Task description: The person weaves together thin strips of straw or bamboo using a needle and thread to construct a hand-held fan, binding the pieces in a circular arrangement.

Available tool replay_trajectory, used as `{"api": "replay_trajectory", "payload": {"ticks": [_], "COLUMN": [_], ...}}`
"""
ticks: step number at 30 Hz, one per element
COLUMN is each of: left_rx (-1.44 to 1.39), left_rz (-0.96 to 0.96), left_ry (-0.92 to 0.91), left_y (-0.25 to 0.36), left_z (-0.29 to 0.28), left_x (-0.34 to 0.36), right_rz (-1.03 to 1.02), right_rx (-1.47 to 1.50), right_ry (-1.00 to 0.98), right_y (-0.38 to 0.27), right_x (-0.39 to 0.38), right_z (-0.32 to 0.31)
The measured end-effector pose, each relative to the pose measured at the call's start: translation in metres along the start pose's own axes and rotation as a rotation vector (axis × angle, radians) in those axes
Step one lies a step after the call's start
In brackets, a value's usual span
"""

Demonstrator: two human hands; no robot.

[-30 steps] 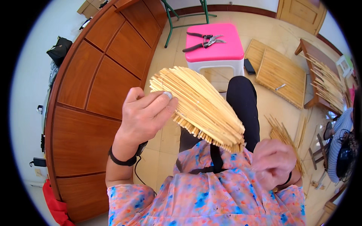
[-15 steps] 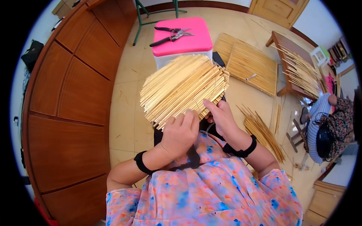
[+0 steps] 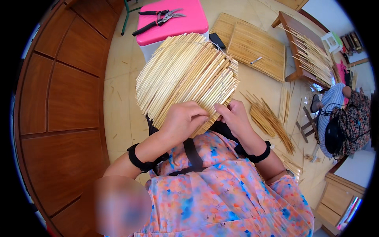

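Reed mat (image 3: 185, 77): right hand (image 3: 236, 117), apart a second ago, now clamps its edge
Left hand (image 3: 182, 119): alongside, grip unclear
Pink stool (image 3: 192, 23): holds pruners (image 3: 160, 21)
Tiled floor (image 3: 118, 77): loose reeds (image 3: 273, 120)

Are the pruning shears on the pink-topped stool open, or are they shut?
Open: the pruning shears lie on the pink-topped stool with the blades apart at their tips and the handles spread.
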State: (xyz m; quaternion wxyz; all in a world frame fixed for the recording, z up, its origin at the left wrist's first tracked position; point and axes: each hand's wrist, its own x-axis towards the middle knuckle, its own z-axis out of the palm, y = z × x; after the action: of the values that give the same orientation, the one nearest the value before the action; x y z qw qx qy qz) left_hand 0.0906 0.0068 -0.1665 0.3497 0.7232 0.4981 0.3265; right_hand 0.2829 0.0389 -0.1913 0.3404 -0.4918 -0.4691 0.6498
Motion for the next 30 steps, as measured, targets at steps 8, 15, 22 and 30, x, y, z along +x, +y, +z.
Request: {"api": "replay_trajectory", "payload": {"ticks": [8, 15, 22, 30], "left_rx": [0.109, 0.167, -0.841, -0.652], "left_rz": [0.245, 0.541, -0.219, -0.190], "left_ry": [0.000, 0.299, -0.043, 0.030], "left_y": [-0.002, 0.025, 0.051, 0.086], "left_z": [0.005, -0.021, -0.034, -0.122], "left_x": [0.003, -0.007, -0.002, 0.037], "right_rz": [0.019, -0.122, -0.196, -0.191], "right_rx": [-0.043, -0.446, -0.400, -0.441], "right_ry": [-0.034, -0.046, -0.023, -0.048], "right_y": [-0.002, -0.019, -0.019, -0.019], "right_x": [-0.003, -0.002, -0.003, 0.002], "right_z": [-0.003, 0.000, 0.007, 0.006]}}
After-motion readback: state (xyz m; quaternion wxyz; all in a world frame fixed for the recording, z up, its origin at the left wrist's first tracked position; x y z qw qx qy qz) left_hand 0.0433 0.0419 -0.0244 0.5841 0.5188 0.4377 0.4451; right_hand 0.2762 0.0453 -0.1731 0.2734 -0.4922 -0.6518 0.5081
